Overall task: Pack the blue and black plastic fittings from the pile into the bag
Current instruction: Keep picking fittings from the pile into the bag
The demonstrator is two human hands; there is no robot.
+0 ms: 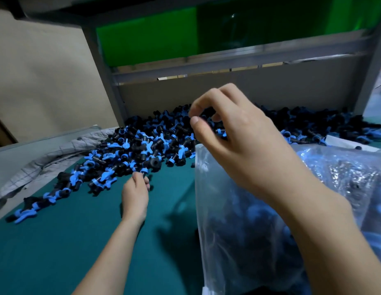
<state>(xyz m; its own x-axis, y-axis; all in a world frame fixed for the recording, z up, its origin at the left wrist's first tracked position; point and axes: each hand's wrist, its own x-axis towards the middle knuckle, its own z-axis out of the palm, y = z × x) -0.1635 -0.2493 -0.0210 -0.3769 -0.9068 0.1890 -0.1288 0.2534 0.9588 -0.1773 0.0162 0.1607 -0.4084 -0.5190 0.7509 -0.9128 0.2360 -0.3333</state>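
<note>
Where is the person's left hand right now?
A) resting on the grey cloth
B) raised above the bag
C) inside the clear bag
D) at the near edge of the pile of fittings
D: the left hand is low over the green mat, its fingers curled on a fitting at the near edge of the pile; the clear bag stands off to its right.
</note>
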